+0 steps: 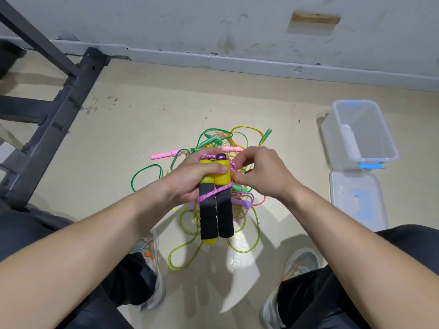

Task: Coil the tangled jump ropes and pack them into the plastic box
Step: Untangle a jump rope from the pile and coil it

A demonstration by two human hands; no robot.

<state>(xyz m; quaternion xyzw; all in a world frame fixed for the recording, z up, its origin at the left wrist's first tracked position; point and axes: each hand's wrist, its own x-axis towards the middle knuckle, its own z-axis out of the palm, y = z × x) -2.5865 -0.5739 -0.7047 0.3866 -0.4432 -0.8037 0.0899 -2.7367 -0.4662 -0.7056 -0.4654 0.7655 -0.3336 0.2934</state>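
My left hand grips two black foam handles with yellow ends, held side by side and pointing toward me. A pink braided rope is wound around them. My right hand pinches that pink rope beside the yellow handle tops. Below my hands, a tangle of green, yellow and pink jump ropes lies on the floor, with a pink handle and green handles sticking out. The clear plastic box stands open to the right.
The box's lid with blue clips lies flat on the floor just nearer than the box. A dark metal frame stands at the left. A wall and skirting run along the back. My shoes and knees flank the rope pile.
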